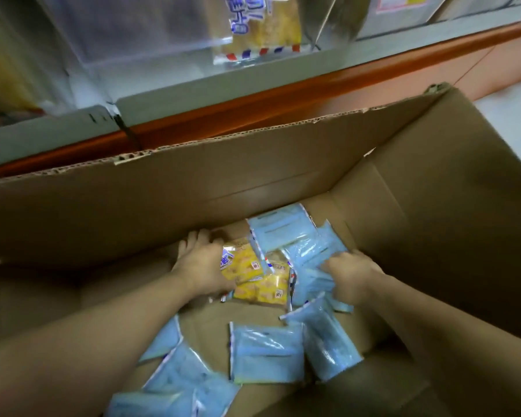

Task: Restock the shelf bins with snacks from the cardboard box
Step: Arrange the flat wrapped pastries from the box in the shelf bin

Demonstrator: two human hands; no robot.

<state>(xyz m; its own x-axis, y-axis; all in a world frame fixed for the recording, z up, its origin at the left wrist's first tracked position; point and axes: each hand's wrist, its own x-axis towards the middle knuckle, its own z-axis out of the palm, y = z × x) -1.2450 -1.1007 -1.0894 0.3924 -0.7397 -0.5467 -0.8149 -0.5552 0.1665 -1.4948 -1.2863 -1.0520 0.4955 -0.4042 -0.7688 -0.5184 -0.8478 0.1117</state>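
Note:
A large open cardboard box [193,188] fills the lower view. On its bottom lie several snack packets, most with their pale blue backs up [266,353]; two show yellow fronts [244,264]. My left hand [200,263] reaches deep into the box, its fingers spread against the left side of the yellow packets. My right hand [348,276] presses its curled fingers onto a pile of blue packets [310,254] from the right. A clear shelf bin [151,28] above the box holds one upright packet of the same snack [262,25].
An orange shelf rail [283,100] and a grey shelf edge [193,85] run just behind the box's far flap. Another clear bin [403,13] stands at the top right. White floor [512,115] shows to the right of the box.

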